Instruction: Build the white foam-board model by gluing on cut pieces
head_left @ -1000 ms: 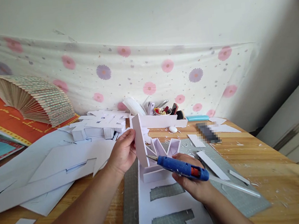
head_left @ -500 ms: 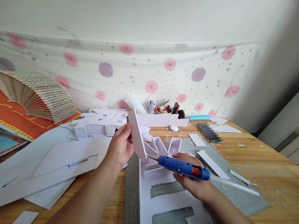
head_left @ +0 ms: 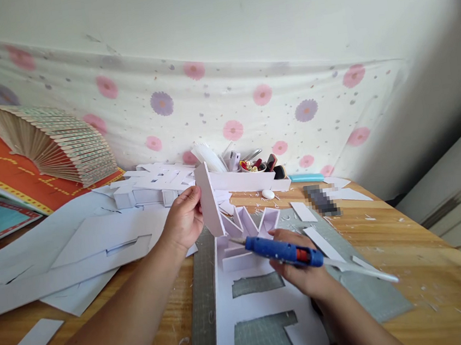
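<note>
Left of the middle, left hand (head_left: 184, 215): thumb and fingers pinch the left edge of a narrow white board (head_left: 209, 202).
White board: held up above the table, long side upright and slightly tilted, its lower end near the nozzle.
Right hand (head_left: 300, 264): fingers wrapped around a blue glue gun (head_left: 282, 250); whether any finger presses the trigger, I cannot tell.
Glue gun: nozzle points left, just below the board's lower end; contact there cannot be made out. A pale glue stick (head_left: 362, 271) juts from its rear to the right.
Cut-out panel (head_left: 255, 304): white, beneath the gun, with two large openings at its near part and zigzag walls (head_left: 247, 223) standing at its far end.
Cutting mat (head_left: 376, 302): grey-green, under the panel, on the wooden table (head_left: 423, 245).
Left side: overlapping white sheets (head_left: 109, 234); farther back, a spread folding fan (head_left: 68, 143).
Far side: a long white box (head_left: 242, 181) with small tools, a white oval object (head_left: 268, 194) on its near side, and a light-blue case (head_left: 306, 178) to its right.
</note>
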The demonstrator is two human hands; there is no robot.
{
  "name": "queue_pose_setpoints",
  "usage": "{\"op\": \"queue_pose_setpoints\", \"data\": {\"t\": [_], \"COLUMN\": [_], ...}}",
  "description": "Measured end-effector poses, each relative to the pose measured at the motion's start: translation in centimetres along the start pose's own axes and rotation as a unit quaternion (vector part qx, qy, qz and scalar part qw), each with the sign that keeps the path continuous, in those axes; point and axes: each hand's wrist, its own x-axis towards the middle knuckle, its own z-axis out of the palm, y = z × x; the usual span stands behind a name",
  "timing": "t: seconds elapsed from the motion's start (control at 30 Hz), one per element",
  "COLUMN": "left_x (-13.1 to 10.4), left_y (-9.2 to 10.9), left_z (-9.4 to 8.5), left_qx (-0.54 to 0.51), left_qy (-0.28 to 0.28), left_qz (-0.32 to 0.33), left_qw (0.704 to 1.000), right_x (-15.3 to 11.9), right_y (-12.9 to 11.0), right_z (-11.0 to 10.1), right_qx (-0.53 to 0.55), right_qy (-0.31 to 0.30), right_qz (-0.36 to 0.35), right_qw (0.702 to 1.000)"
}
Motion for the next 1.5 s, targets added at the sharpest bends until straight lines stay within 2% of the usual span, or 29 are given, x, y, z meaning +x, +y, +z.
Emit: {"op": "queue_pose_setpoints", "data": {"t": [0.1, 0.17, 0.23, 0.3, 0.37, 0.43, 0.5, 0.57, 0.73, 0.97, 1.17, 1.23, 1.4, 1.5], "left_x": [-0.2, -0.7, -1.5, -2.5, -3.5, -4.1, -4.3, -4.2, -3.8, -3.9, -4.0, -4.0, -3.8, -3.7], "left_y": [-0.3, -0.8, -1.5, -2.1, -2.6, -3.2, -3.8, -4.5, -5.8, -6.4, -6.7, -6.8, -6.9, -7.0], "left_z": [0.3, 0.7, 1.1, 1.7, 2.2, 2.5, 2.6, 2.5, 2.4, 2.9, 3.2, 3.2, 3.2, 3.5], "left_qx": [0.022, 0.066, 0.165, 0.309, 0.436, 0.505, 0.536, 0.548, 0.531, 0.535, 0.487, 0.498, 0.549, 0.542], "left_qy": [-0.003, -0.004, -0.027, -0.087, -0.161, -0.219, -0.258, -0.281, -0.285, -0.282, -0.255, -0.263, -0.302, -0.309], "left_qz": [-0.004, 0.0, 0.026, 0.07, 0.109, 0.122, 0.122, 0.12, 0.097, 0.06, 0.007, 0.021, 0.058, 0.038], "left_qw": [1.0, 0.998, 0.986, 0.944, 0.878, 0.826, 0.794, 0.778, 0.792, 0.794, 0.835, 0.826, 0.777, 0.78], "right_x": [0.1, 0.4, 0.8, 1.3, 1.8, 2.1, 2.2, 2.3, 2.3, 2.3, 2.3, 2.3, 2.3, 2.3], "right_y": [1.1, 2.0, 2.7, 3.2, 3.4, 3.4, 3.3, 3.3, 3.1, 2.9, 3.0, 3.0, 3.1, 3.2], "right_z": [-0.4, -0.6, -0.8, -1.2, -1.7, -2.1, -2.3, -2.3, -2.2, -2.4, -2.5, -2.4, -2.3, -2.2], "right_qx": [0.096, 0.172, 0.223, 0.254, 0.271, 0.281, 0.283, 0.282, 0.266, 0.259, 0.247, 0.244, 0.242, 0.253], "right_qy": [0.11, 0.215, 0.289, 0.353, 0.401, 0.426, 0.434, 0.432, 0.417, 0.42, 0.405, 0.403, 0.406, 0.409], "right_qz": [0.111, 0.175, 0.214, 0.23, 0.24, 0.248, 0.253, 0.254, 0.254, 0.24, 0.232, 0.231, 0.233, 0.233], "right_qw": [0.983, 0.945, 0.906, 0.871, 0.841, 0.823, 0.817, 0.818, 0.831, 0.836, 0.849, 0.851, 0.85, 0.846]}}
